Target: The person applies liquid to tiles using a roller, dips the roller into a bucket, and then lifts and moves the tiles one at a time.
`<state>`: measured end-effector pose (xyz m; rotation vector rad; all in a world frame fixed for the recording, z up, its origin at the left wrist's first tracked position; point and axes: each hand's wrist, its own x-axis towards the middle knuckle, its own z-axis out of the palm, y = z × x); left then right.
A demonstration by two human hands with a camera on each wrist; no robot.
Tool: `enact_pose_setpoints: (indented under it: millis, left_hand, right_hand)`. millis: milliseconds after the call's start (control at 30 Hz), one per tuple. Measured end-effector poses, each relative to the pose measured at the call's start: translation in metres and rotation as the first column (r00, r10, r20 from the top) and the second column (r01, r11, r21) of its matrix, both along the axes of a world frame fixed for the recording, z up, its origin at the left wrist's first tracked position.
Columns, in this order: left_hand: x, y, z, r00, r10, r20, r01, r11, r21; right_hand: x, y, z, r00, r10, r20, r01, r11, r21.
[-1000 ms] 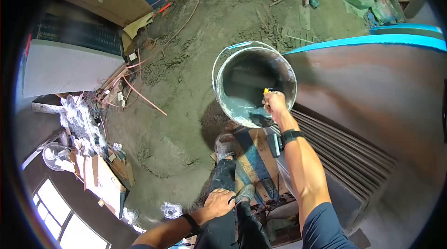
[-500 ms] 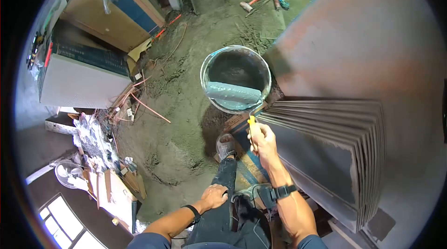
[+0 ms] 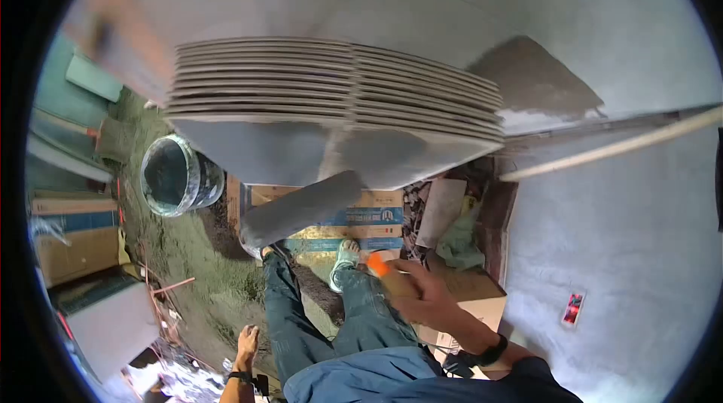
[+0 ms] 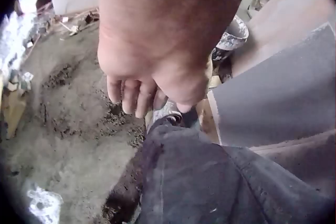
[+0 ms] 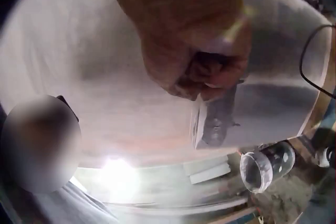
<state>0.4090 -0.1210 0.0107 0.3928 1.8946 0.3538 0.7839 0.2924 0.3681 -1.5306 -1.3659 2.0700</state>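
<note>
My right hand (image 3: 422, 294) grips the orange handle (image 3: 378, 264) of a paint roller. The roller's long sleeve (image 3: 305, 209), coated in grey, slants across the lower edge of the front tile in a stack of large tiles (image 3: 256, 148). Darker grey patches show on that tile's face, with a paler strip between them. In the right wrist view the fist (image 5: 210, 71) is curled round the handle, which is mostly hidden. My left hand (image 3: 248, 343) hangs beside the left leg, and the left wrist view shows its fingers (image 4: 128, 98) loosely bent, holding nothing.
A smeared bucket (image 3: 205, 181) stands on the muddy floor left of the tiles. Flattened cardboard (image 3: 376, 218) lies under the stack. A pole (image 3: 617, 145) leans on the right, near a green bag (image 3: 459, 241) and a carton (image 3: 478, 305). Copper-coloured pipes (image 3: 173, 285) lie at left.
The roller has come out of the bucket and over to the tile stack. The view has turned right, towards the tiles. My left hand has left the knee and hangs at the side.
</note>
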Motion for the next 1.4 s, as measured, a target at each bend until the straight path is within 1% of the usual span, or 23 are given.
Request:
enact_pose_setpoints:
  millis: [67,133,167,233,267,300,367,433,500,567,667,700,767,833,933,1033,1100,1133,1167,1233,1300,1367,1400]
  left_hand:
    - [0.004,-0.005,0.0,0.998,-0.049,-0.045,0.049,0.999,0.001]
    - [0.009,0.0,0.018,0.999,0.026,0.047,-0.031,0.995,0.095]
    - [0.004,0.004,0.03,0.999,0.024,0.022,-0.026,0.995,0.097]
    - [0.001,0.026,0.059,0.999,-0.041,0.0,0.041,0.996,0.083]
    - [0.0,0.039,0.07,0.988,-0.119,-0.094,0.123,0.992,0.035]
    - [-0.004,0.046,0.076,0.985,-0.126,-0.122,0.131,0.991,0.038]
    - [-0.013,0.054,0.079,0.979,-0.132,-0.153,0.14,0.989,0.041]
    - [-0.008,0.078,0.098,0.972,-0.159,-0.175,0.169,0.985,0.041]
    - [-0.005,0.09,0.099,0.965,-0.2,-0.17,0.212,0.976,0.057]
    - [0.009,0.1,0.095,0.987,-0.147,-0.064,0.155,0.979,0.129]
    - [0.063,0.153,0.133,0.934,-0.346,-0.092,0.349,0.937,0.019]
    - [0.082,0.166,0.14,0.971,-0.238,-0.02,0.236,0.97,-0.061]
    - [0.088,0.162,0.113,0.934,-0.358,0.009,0.358,0.933,-0.023]
    - [0.099,0.164,0.096,0.917,-0.397,0.04,0.399,0.916,-0.051]
    - [0.106,0.163,0.069,0.901,-0.426,0.086,0.431,0.901,-0.052]
    - [0.112,0.169,0.047,0.889,-0.438,0.13,0.443,0.897,-0.007]
    - [0.117,0.18,0.043,0.808,-0.589,0.024,0.585,0.796,-0.155]
    - [0.111,0.174,0.031,0.734,-0.679,-0.005,0.679,0.734,-0.014]
    - [0.11,0.173,0.023,0.728,-0.686,0.005,0.686,0.728,-0.022]
    - [0.122,0.192,0.025,0.601,-0.787,-0.137,0.796,0.605,0.021]
    - [0.127,0.2,0.016,0.55,-0.824,-0.14,0.833,0.552,0.026]
    - [0.134,0.208,0.017,0.465,-0.882,-0.078,0.885,0.461,0.059]
    - [0.135,0.208,0.014,0.376,-0.916,-0.137,0.926,0.375,0.037]
  right_hand:
    - [0.061,-0.011,0.01,0.996,-0.076,0.036,0.078,0.996,-0.033]
    - [0.106,-0.016,0.014,0.956,-0.287,0.059,0.288,0.958,0.002]
    - [0.118,-0.015,0.016,0.919,-0.388,0.066,0.387,0.922,0.023]
    - [0.142,-0.012,-0.002,0.904,-0.428,0.015,0.425,0.901,0.085]
    - [0.151,-0.009,-0.015,0.886,-0.463,-0.01,0.459,0.875,0.153]
    - [0.157,-0.005,-0.028,0.882,-0.469,-0.037,0.469,0.871,0.146]
    - [0.165,0.007,-0.048,0.875,-0.482,-0.048,0.476,0.839,0.264]
    - [0.165,0.023,-0.053,0.864,-0.502,-0.024,0.492,0.835,0.248]
    - [0.168,0.034,-0.064,0.889,-0.457,-0.013,0.424,0.814,0.398]
    - [0.17,0.041,-0.078,0.873,-0.487,-0.028,0.464,0.811,0.356]
    - [0.173,0.047,-0.109,0.865,-0.502,-0.02,0.491,0.837,0.241]
    - [0.174,0.047,-0.122,0.871,-0.491,0.008,0.475,0.845,0.245]
    - [0.175,0.049,-0.148,0.873,-0.485,0.045,0.462,0.855,0.237]
    - [0.172,0.053,-0.175,0.868,-0.486,0.1,0.458,0.863,0.213]
    - [0.178,0.049,-0.249,0.865,-0.495,0.082,0.472,0.858,0.203]
    - [0.173,0.05,-0.293,0.839,-0.534,0.108,0.51,0.84,0.187]
    - [0.169,0.054,-0.314,0.821,-0.551,0.148,0.537,0.834,0.127]
    - [0.17,0.054,-0.331,0.821,-0.558,0.123,0.547,0.83,0.11]
    - [0.17,0.054,-0.346,0.818,-0.567,0.098,0.559,0.823,0.094]
    - [0.171,0.056,-0.376,0.818,-0.558,0.137,0.553,0.83,0.075]
    - [0.172,0.056,-0.417,0.832,-0.53,0.163,0.523,0.848,0.087]
    - [0.172,0.058,-0.453,0.801,-0.591,0.096,0.592,0.806,0.022]
    - [0.173,0.062,-0.467,0.81,-0.569,0.144,0.571,0.821,0.031]
